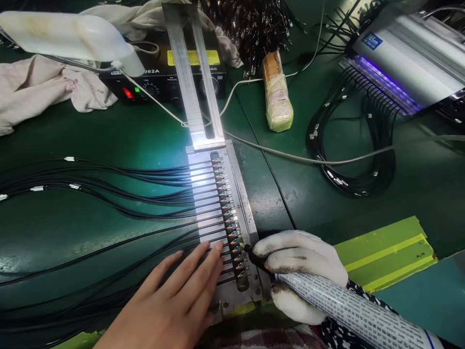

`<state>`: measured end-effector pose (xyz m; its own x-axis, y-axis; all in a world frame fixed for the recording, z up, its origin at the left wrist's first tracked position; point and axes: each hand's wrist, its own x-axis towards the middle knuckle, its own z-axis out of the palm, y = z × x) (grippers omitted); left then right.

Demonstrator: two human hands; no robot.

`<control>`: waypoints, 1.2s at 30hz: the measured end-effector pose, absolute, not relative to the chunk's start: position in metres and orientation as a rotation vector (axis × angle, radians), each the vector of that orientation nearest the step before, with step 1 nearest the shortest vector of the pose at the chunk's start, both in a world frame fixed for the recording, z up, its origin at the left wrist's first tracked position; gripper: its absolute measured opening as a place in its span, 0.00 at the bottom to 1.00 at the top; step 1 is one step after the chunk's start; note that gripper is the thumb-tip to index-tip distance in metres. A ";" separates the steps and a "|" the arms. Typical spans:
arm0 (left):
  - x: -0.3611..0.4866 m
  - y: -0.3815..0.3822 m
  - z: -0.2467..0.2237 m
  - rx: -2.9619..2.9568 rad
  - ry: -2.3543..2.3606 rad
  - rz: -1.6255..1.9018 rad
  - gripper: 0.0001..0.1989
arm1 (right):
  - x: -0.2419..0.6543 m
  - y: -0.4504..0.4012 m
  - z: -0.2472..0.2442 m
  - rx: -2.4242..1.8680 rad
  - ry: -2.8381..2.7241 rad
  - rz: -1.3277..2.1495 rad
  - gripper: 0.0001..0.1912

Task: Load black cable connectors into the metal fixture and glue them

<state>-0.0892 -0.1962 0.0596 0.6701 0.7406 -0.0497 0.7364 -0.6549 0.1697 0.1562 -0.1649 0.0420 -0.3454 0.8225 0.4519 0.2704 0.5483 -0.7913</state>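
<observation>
A metal fixture (250, 213) holds a row of black cables (156, 198) with small connector ends (227, 207) lined up in its slot. My bare left hand (178, 291) lies over the lower cables, fingers stretched out, fingertips at the fixture's left edge. In a white glove, my right hand (301, 266) is wrapped round a printed tube (348, 305) with a black nozzle. The nozzle's tip is at the connector ends in the lower part of the row. A hinged metal cover (181, 72) stands raised at the fixture's top.
Behind are a black control box (163, 92), a white lamp (72, 36), cloths (47, 87) and a wrapped block (278, 97). At right, a silver UV unit (410, 53) glows purple beside coiled cables (316, 150). A yellow-green sheet (388, 252) lies at lower right; a thin hose (308, 159) crosses the table.
</observation>
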 end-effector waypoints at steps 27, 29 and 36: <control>-0.090 -0.207 0.058 2.859 1.093 0.068 0.25 | 0.160 -0.182 0.040 -0.911 -1.894 0.778 0.09; -0.088 -0.206 0.059 2.856 1.090 0.078 0.25 | 0.160 -0.182 0.039 -0.906 -1.889 0.778 0.09; -0.088 -0.207 0.058 2.823 1.113 0.094 0.25 | 0.161 -0.187 0.040 -0.916 -1.892 0.787 0.10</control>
